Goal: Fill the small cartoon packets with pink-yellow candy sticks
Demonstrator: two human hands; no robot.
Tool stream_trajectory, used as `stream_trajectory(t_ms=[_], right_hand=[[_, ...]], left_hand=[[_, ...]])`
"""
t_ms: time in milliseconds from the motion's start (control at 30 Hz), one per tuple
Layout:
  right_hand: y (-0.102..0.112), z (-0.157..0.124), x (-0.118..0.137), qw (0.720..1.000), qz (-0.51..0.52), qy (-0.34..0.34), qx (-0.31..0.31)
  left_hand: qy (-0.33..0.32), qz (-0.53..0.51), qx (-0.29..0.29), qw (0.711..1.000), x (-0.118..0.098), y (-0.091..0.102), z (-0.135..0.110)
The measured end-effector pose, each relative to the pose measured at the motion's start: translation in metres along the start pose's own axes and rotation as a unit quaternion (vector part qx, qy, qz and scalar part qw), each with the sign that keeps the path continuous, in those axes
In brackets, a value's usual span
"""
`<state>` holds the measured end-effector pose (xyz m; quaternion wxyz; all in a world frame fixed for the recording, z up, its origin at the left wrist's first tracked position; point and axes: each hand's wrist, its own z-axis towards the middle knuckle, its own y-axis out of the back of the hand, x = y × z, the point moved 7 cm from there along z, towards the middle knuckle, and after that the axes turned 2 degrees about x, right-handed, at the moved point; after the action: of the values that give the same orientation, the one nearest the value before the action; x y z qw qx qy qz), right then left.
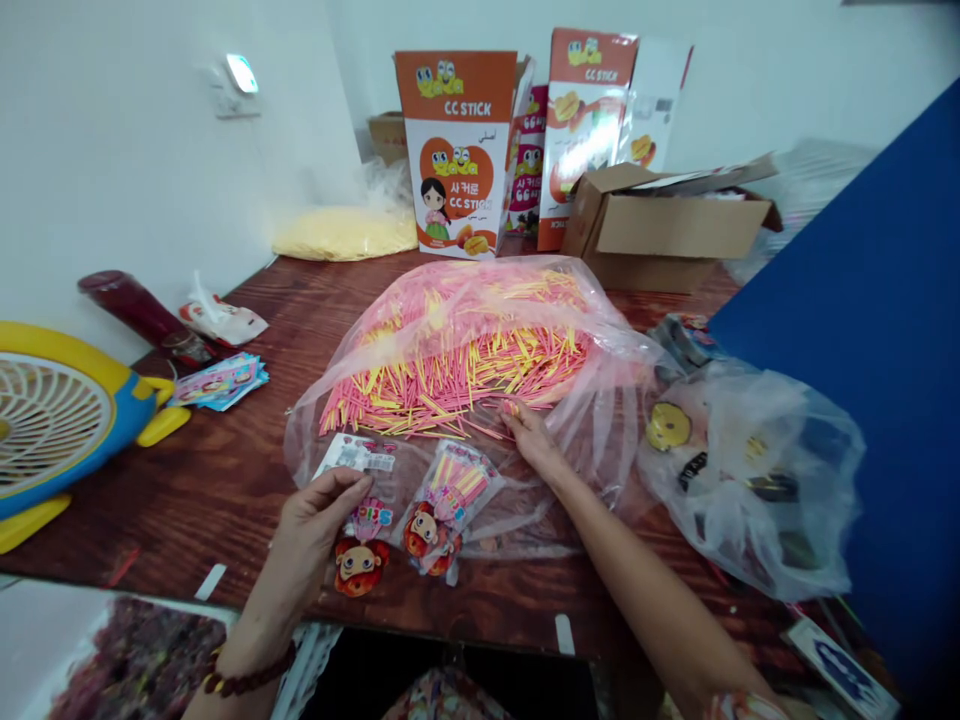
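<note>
A large clear plastic bag (600, 330) lies open on the table, with a heap of thin pink and yellow sticks (457, 375) in it. My left hand (319, 515) pinches a small clear packet (367, 518) with a red-haired cartoon figure printed on it. Beside that packet lies a filled packet (454, 490) showing pink and yellow sticks. At the near edge of the heap, my right hand (531, 440) has its fingers closed on a few sticks, whose pink tips show at the fingertips. How many it holds cannot be seen.
A yellow and blue fan (56, 400) stands at the left, near flat printed packets (225, 380) and a dark red bottle (135, 305). Printed boxes (457, 150) and an open cardboard box (667, 225) line the back. A full plastic bag (757, 480) lies right.
</note>
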<state>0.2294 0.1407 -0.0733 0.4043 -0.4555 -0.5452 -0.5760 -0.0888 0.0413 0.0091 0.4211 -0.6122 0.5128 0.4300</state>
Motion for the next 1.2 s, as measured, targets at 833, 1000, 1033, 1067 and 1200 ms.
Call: stream_trajectory(t_ms=[833, 1000, 1033, 1067, 1200], right_hand=[[-0.044, -0.094, 0.148, 0.926, -0.208, 0.249, 0.195], [-0.043, -0.101, 0.147, 0.927, -0.201, 0.238, 0.206], [-0.040, -0.101, 0.148, 0.940, -0.163, 0.224, 0.200], [-0.036, -0.100, 0.148, 0.954, -0.111, 0.207, 0.187], [-0.020, -0.102, 0.154, 0.971, 0.166, 0.147, 0.089]], left_hand=[[-0.097, 0.139, 0.179, 0.969, 0.002, -0.079, -0.016], [-0.076, 0.129, 0.210, 0.966, 0.010, -0.078, -0.027], [-0.082, 0.131, 0.213, 0.965, 0.011, -0.078, -0.029], [-0.095, 0.137, 0.212, 0.963, 0.012, -0.077, -0.031], [-0.165, 0.173, 0.198, 0.951, 0.011, -0.073, -0.039]])
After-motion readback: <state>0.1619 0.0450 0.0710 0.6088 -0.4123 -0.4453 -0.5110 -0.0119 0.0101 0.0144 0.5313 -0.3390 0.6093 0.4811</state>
